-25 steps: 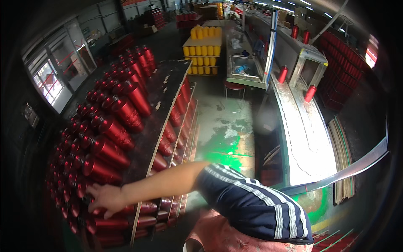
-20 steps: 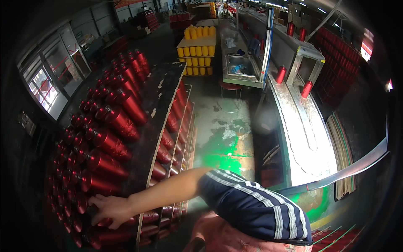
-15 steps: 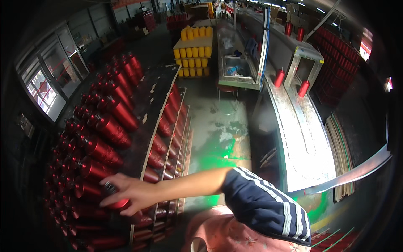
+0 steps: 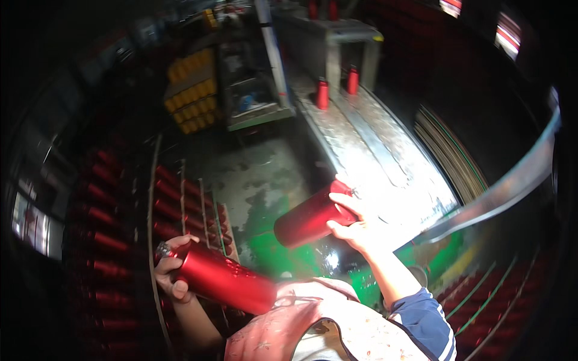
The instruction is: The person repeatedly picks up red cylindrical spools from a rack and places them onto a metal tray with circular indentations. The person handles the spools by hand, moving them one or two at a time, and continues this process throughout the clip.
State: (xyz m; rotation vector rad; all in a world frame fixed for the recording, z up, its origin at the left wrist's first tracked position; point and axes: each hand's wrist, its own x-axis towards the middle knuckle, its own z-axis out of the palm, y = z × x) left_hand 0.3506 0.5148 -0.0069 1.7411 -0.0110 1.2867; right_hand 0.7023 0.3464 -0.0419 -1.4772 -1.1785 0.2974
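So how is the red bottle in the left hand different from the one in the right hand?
The left bottle points its top toward the left hand's side; the right bottle points its top rightward.
The left bottle's bottom overlaps the pink clothing; the right bottle's shows against green-stained floor.
Both are red, tilted and held near their tops.

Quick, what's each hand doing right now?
Left hand: closed around the capped end of a red bottle.
Right hand: closed, holding another red bottle.
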